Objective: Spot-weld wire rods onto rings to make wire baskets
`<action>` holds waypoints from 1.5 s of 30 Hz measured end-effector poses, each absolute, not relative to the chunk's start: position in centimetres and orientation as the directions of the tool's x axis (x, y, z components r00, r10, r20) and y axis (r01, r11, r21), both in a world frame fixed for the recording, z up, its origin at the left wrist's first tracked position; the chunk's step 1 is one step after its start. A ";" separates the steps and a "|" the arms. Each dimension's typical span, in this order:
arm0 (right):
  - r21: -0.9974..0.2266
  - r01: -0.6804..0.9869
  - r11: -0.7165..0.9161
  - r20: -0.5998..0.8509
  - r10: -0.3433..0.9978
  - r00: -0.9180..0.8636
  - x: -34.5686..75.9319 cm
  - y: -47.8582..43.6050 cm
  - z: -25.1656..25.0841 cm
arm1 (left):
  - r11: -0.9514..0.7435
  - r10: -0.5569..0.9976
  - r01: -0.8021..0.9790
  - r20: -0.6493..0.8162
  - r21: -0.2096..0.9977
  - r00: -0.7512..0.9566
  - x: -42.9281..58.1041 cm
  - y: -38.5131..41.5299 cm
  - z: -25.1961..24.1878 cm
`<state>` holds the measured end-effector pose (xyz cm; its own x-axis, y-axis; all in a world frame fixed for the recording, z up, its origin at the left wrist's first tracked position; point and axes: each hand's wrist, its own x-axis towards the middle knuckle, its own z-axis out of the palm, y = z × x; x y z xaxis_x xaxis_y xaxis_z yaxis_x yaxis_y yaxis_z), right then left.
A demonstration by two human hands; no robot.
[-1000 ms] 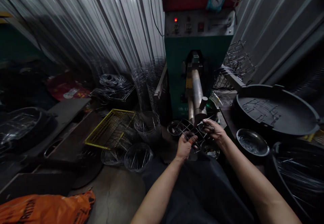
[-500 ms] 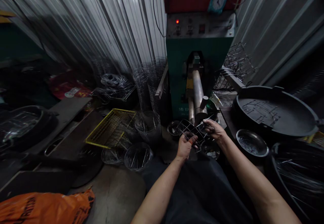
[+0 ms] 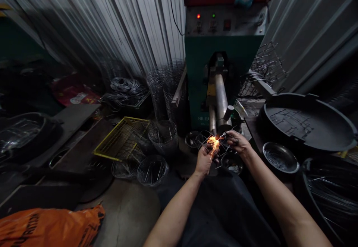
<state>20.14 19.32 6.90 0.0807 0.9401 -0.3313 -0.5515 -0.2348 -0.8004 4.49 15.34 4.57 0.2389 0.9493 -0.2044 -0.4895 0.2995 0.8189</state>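
Note:
A small metal wire grid (image 3: 205,137) is held under the tip of a spot welder (image 3: 220,94), where its two metal arms meet. Bright orange sparks (image 3: 214,142) spray from that point and hide part of the grid. My left hand (image 3: 205,160) is closed on the near left side of the grid, just below the sparks. At the right of the welder tip, my right hand (image 3: 237,141) pinches a wire at the grid's right side. Whether that wire is part of the grid or a loose piece, I cannot tell.
Metal bowls (image 3: 280,157) with small wire pieces stand beside the welder. A wide black pan (image 3: 330,122) is at the right. Left are a yellow wire basket (image 3: 112,154), coiled wire cylinders (image 3: 163,139) and an orange bag (image 3: 50,228).
Sparks have burst out at the welder tip over the grid. A green lamp has lit beside the red one on the machine panel. My hands have barely moved.

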 end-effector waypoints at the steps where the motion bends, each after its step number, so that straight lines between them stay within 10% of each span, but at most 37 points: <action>1: -0.801 -0.549 -0.237 -0.331 0.940 0.077 20.2 19.4 6.8 | 0.309 0.946 -0.492 -0.207 0.814 0.251 4.5 15.3 4.6; 45: -0.807 -0.579 -0.112 -0.268 0.944 0.191 20.9 20.7 6.2 | 0.309 0.951 -0.601 -0.248 0.737 0.185 4.1 15.8 4.5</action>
<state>20.91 20.66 6.17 0.1913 0.9443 -0.2678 -0.5794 -0.1116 -0.8074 4.11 15.82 4.46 0.1847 0.9509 -0.2482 -0.6006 0.3091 0.7374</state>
